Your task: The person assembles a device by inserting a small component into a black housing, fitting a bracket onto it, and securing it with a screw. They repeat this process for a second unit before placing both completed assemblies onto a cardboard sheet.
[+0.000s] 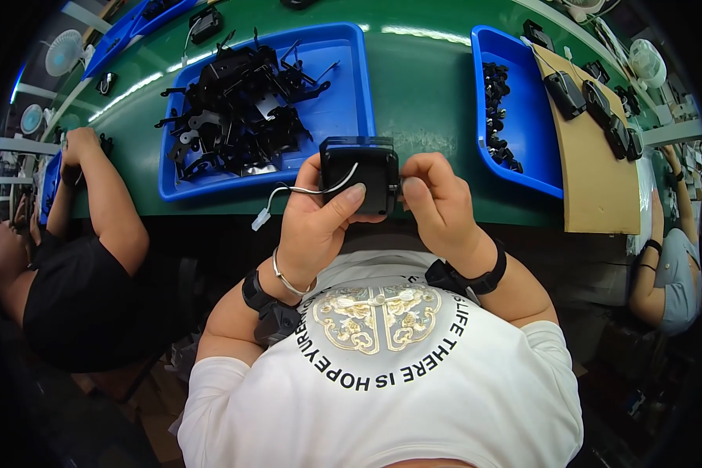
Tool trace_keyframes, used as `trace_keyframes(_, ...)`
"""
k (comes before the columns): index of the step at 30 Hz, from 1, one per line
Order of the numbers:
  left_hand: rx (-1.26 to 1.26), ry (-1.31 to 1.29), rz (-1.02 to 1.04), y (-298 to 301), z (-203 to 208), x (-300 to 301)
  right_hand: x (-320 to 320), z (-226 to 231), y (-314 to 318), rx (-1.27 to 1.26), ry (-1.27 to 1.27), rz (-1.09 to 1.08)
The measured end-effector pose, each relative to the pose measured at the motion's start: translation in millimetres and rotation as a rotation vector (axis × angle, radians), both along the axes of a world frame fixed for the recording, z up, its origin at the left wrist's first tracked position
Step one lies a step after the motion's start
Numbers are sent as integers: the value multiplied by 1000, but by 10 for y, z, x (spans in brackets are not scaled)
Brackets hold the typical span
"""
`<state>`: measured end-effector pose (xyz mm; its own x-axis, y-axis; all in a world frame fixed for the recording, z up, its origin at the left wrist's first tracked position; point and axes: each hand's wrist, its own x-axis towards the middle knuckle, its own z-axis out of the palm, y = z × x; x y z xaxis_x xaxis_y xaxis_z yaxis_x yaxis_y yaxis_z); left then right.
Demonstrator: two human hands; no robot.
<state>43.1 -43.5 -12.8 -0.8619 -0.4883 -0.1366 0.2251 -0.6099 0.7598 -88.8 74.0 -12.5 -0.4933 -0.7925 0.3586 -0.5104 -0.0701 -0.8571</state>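
Note:
A boxy black device is held up in front of my chest, just above the near edge of the green table. My left hand is closed round its left side, with the thumb pressed across its face. From that face runs a thin white cable, ending in a pale plug that dangles left of my fingers. At the device's right side my right hand makes a pinch with thumb and forefinger. Whatever sits between those fingertips, perhaps a small part at the side, is too hidden to name.
Behind the device, left of centre, a blue tray holds a heap of black metal brackets. Another blue tray to the right has small black parts. Beside it, cardboard carries several black devices. People sit at both sides.

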Motion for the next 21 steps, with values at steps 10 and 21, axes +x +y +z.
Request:
trace_keyframes(10,49,19,-3,-32,13,4,-43,-8,2,-171,224,33)
trace_keyframes(21,-46,27,-34,18,45,26,-50,49,33,-97,269,59)
